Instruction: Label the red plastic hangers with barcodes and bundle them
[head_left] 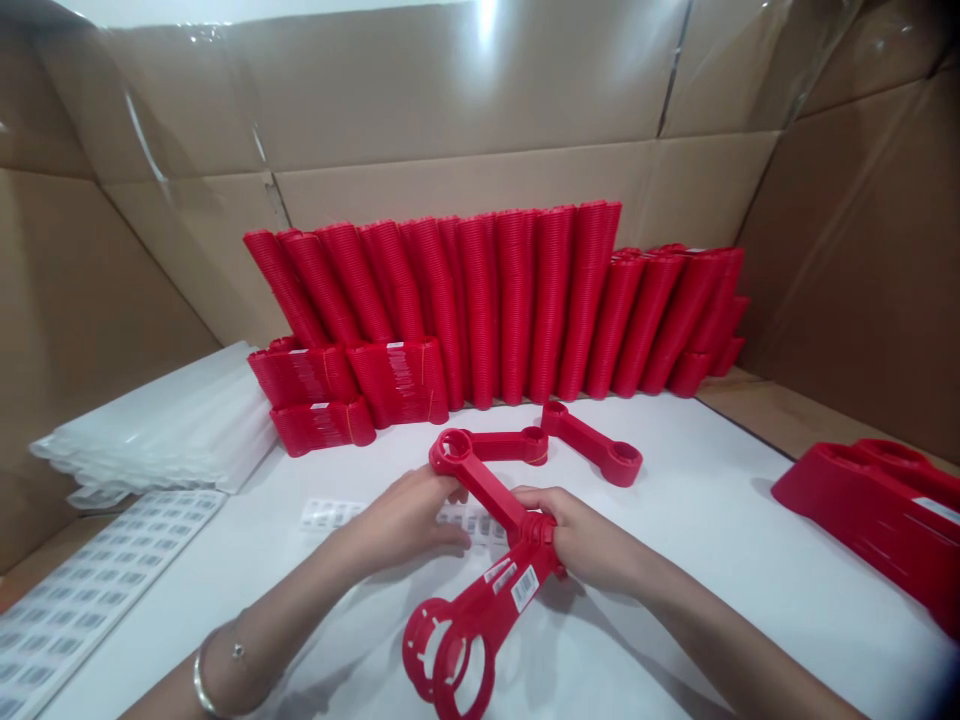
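My right hand [589, 535] grips several flat red plastic arms with ring-shaped ends [495, 605], bunched at one end and fanned towards me. White barcode labels [525, 588] are stuck on some of them. One arm [484, 485] of the bunch points away to the upper left, its ring over my left hand [409, 520]. That hand has its thumb apart from the fingers; the fingertips are partly hidden behind the arm, so contact is unclear. Beneath it a strip of printed labels [480, 522] lies on the white table [337, 610].
Tall stacks of red arms [480, 310] line the back, with banded bundles [397, 380] at their left. Loose red arms [592, 443] lie before them. Clear plastic bags [165, 420] and a label sheet [105, 590] are left; a red bundle [877, 520] is right. Cardboard walls [465, 110] surround the table.
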